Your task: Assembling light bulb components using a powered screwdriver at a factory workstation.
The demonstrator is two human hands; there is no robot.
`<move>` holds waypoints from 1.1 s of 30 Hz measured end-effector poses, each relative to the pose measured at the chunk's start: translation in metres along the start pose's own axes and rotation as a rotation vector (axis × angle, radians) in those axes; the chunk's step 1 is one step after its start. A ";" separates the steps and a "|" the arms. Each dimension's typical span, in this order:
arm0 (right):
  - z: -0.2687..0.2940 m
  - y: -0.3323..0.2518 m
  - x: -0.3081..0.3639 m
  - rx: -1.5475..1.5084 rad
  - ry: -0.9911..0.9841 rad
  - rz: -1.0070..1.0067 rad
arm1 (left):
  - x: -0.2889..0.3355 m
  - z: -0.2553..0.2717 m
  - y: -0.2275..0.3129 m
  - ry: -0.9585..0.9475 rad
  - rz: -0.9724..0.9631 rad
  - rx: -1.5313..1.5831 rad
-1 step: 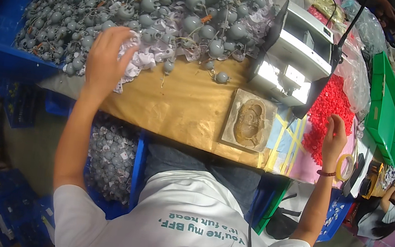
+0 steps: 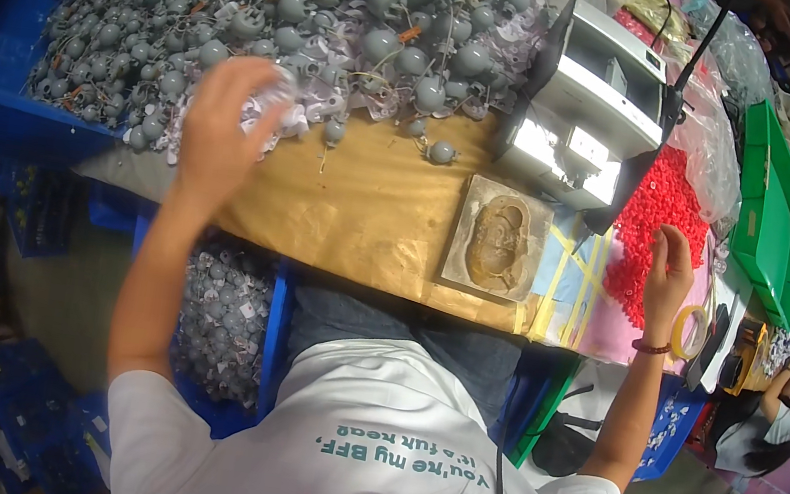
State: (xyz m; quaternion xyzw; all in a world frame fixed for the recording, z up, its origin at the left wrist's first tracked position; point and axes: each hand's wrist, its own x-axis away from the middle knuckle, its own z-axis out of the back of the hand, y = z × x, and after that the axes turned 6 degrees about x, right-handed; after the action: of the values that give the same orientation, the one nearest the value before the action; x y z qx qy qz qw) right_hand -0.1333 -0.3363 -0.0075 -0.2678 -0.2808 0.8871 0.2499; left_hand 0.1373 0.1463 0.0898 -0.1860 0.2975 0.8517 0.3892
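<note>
Left hand (image 2: 220, 126), upper left of frame: half-curled, blurred, at thin white pieces (image 2: 292, 118) by heaped round grey plastic balls (image 2: 379, 45); can't tell grip. Right hand (image 2: 670, 278), frame right: loosely curled at small red plastic pieces (image 2: 664, 189), grip unclear.

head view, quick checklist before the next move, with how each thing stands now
1. Left grip at the white pieces: ok.
2. A piece held in the left grip: cannot tell, fingertips blurred.
3. Right grip by the red pieces: ok.
4. A piece held in the right grip: cannot tell.
5. Block apart from both grips: ok.
6. Grey balls all off the gold sheet: not ok, one lies near the block.
</note>
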 end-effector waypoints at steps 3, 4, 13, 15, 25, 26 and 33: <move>-0.014 -0.034 0.012 -0.327 -0.137 -0.049 | 0.014 -0.041 0.067 -0.155 -0.104 0.369; -0.021 -0.053 0.015 -0.320 -0.184 0.019 | 0.022 -0.060 0.089 -0.218 -0.153 0.458; -0.069 -0.139 0.044 -0.256 -0.271 0.483 | 0.032 -0.163 0.140 -0.289 -0.028 0.483; -0.081 -0.142 0.045 -0.212 -0.211 0.562 | 0.033 -0.165 0.138 -0.308 0.007 0.525; -0.092 -0.141 0.050 0.060 -0.180 0.765 | -0.013 -0.129 0.060 0.021 0.013 -0.094; -0.093 -0.142 0.051 0.069 -0.181 0.758 | -0.019 -0.128 0.052 0.052 0.021 -0.206; -0.088 -0.139 0.052 -0.080 -0.209 0.602 | -0.030 -0.105 0.032 -0.030 -0.032 -0.151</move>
State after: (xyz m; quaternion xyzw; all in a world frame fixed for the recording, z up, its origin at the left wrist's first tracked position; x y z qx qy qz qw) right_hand -0.0762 -0.1740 0.0010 -0.2560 -0.2477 0.9322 -0.0648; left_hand 0.1404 0.0443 0.0391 -0.2067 0.2238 0.8681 0.3920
